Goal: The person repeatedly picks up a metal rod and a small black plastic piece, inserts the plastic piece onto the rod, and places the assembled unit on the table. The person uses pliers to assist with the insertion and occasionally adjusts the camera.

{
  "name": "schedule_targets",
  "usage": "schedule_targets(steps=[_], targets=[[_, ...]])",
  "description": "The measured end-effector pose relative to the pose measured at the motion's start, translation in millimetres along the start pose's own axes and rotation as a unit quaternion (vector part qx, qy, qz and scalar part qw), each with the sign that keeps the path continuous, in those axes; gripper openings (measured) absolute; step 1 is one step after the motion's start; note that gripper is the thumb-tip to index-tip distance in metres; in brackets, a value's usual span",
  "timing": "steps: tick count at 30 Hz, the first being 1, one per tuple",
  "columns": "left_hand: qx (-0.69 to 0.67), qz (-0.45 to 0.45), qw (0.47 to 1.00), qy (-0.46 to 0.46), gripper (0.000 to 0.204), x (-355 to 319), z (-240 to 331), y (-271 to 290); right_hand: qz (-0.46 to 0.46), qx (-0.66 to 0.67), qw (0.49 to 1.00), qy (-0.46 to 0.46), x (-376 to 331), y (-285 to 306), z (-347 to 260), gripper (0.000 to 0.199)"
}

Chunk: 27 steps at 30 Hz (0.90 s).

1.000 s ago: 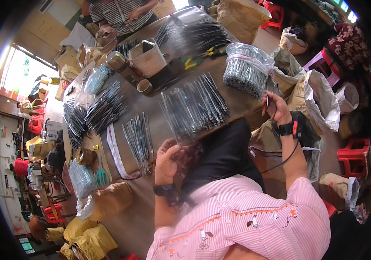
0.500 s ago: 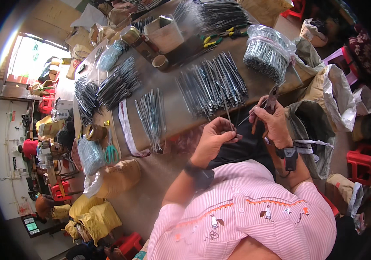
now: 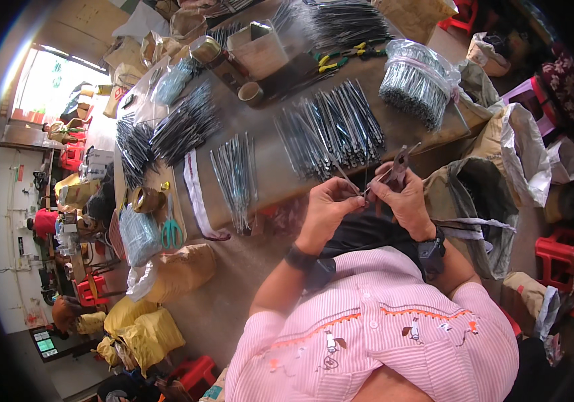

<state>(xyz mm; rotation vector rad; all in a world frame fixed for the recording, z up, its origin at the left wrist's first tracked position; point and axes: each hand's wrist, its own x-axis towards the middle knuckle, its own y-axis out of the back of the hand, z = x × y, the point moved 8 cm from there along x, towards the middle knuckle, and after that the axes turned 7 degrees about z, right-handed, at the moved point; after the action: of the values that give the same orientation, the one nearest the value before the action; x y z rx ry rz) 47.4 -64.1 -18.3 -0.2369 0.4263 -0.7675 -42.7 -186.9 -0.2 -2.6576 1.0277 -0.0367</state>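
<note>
My left hand [image 3: 330,209] is closed in a pinch on a thin metal strip [image 3: 346,175] that slants up toward the table. Close beside it, my right hand [image 3: 404,204] is closed around a pair of pliers [image 3: 399,164], jaws pointing up and away. The fingertips of both hands meet over my lap, where a second thin dark piece stands up between them; its lower end is hidden by the fingers. Just beyond my hands, a wide row of similar metal strips [image 3: 347,127] lies on the table [image 3: 270,181]. A smaller bunch of strips [image 3: 233,177] lies further left.
A plastic-wrapped bundle of strips [image 3: 414,87] stands at the table's right end. Yellow-and-black handled pliers [image 3: 330,65], a paper cup [image 3: 250,92] and a plastic tub [image 3: 258,50] are further back. Teal scissors [image 3: 171,231] lie left. Open sacks [image 3: 525,154] and a red stool [image 3: 560,258] are right.
My right hand has moved left and slightly down with the pliers, closing the gap so its fingertips meet the left hand's. The left hand has barely shifted, still pinching the strip.
</note>
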Motion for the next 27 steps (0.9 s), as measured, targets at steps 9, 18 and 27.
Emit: schedule_targets(steps=[9,18,27], targets=[[0.068,-0.055,0.996,0.031,0.026,-7,-5,-10,0.050,0.032,0.998,-0.002,20,29,-12,0.022],[0.059,-0.148,0.980,0.117,0.036,-16,-6,-29,0.005,0.030,0.996,-0.086,15,27,13,0.028],[-0.175,-0.068,0.951,0.247,0.022,-7,-39,-17,0.034,-0.032,0.998,-0.047,13,18,6,0.020]])
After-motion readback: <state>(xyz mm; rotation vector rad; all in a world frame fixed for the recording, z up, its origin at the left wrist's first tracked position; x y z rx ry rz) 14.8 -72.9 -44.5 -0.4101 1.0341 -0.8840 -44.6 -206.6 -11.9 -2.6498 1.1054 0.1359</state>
